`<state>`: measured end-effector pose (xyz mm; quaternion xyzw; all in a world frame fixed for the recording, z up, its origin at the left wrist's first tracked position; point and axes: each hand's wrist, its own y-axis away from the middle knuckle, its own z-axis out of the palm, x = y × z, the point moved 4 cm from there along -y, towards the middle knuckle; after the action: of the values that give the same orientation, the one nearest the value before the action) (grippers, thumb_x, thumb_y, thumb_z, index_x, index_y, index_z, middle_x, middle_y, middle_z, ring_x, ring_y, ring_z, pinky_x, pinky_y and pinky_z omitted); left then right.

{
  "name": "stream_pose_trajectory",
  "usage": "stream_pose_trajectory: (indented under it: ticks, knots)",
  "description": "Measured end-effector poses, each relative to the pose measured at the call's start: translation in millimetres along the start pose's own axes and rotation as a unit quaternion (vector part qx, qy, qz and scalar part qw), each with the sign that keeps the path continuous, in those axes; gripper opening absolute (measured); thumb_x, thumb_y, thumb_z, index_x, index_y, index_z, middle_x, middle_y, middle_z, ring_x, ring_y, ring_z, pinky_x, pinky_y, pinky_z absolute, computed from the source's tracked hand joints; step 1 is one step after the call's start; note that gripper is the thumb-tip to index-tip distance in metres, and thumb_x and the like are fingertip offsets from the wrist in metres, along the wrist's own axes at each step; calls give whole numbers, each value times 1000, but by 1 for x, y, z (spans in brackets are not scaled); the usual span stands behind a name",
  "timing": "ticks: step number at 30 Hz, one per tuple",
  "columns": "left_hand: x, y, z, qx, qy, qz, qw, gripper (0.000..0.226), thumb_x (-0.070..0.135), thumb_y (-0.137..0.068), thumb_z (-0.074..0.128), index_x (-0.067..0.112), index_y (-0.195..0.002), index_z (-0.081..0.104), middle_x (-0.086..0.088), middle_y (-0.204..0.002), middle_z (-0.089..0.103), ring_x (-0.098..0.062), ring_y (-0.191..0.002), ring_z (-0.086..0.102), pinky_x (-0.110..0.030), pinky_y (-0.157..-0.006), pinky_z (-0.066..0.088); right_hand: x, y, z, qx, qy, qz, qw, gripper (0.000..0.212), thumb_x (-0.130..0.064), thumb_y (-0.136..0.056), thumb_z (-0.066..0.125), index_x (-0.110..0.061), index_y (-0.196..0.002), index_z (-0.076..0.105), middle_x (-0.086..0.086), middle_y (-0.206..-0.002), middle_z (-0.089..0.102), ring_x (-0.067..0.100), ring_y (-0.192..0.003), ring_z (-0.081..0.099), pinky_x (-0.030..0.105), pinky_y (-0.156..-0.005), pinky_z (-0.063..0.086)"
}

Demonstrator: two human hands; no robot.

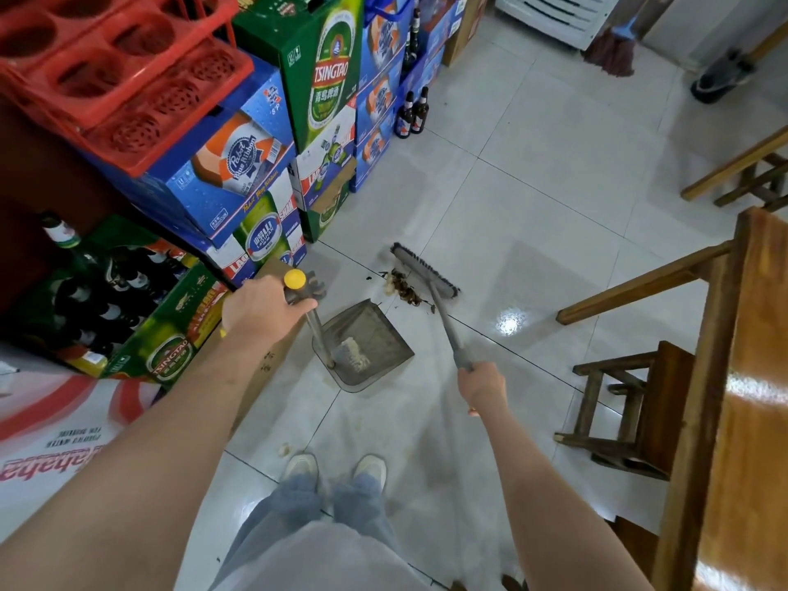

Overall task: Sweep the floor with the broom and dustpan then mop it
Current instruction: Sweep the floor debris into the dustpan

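Right below, two pale shoes stand on the white tiled floor. The left hand grips the yellow-capped top of the dustpan handle; the grey metal dustpan sits on the tiles with a pale scrap inside. The right hand is wrapped round the broom handle. Beyond, the dark-bristled broom head rests beside a brown debris pile. Farther off, a reddish mop leans by the wall.

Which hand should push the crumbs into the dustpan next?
The right hand. It grips the broom, whose head sits just behind the dirt pile, opposite the dustpan mouth. The left hand is busy holding the dustpan's upright handle steady.
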<state>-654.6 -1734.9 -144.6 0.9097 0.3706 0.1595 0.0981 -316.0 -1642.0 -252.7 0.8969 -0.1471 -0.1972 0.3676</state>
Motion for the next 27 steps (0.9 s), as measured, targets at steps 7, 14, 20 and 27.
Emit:
stream_pose_trajectory:
  ticks: [7,14,20,27]
  knots:
    - [2,2,-2,-11,-3,-11,1000,45,56,-79,66,18,-68,45,-3,-73,55,-24,-76,60,-27,-63,44,-40,-34,-8,-3,24,6,1000,31,-28,-89,48,-5,-104,61,16,-94,66,31,-67,66,41,-56,60]
    - [2,0,3,-23,-38,-10,999,45,60,-81,61,15,-83,59,-3,-78,60,-20,-70,55,-26,-61,43,-65,-49,-8,-30,79,1,996,25,-17,-91,45,-2,-109,53,19,-97,64,30,-53,61,31,-45,51]
    - [-2,-1,0,-7,-34,-5,999,43,58,-82,62,16,-79,57,-2,-81,66,-18,-70,56,-25,-61,44,-57,-36,-8,-49,122,-4,991,9,-9,-87,43,-2,-91,48,21,-92,61,30,-53,58,25,-33,44]
    - [-16,4,-5,-14,-6,-7,1000,40,57,-81,64,17,-76,57,-1,-76,59,-18,-71,53,-27,-61,43,-33,-11,-2,-31,133,-9,991,18,-19,-90,47,-8,-77,43,18,-88,59,34,-68,62,29,-44,49]
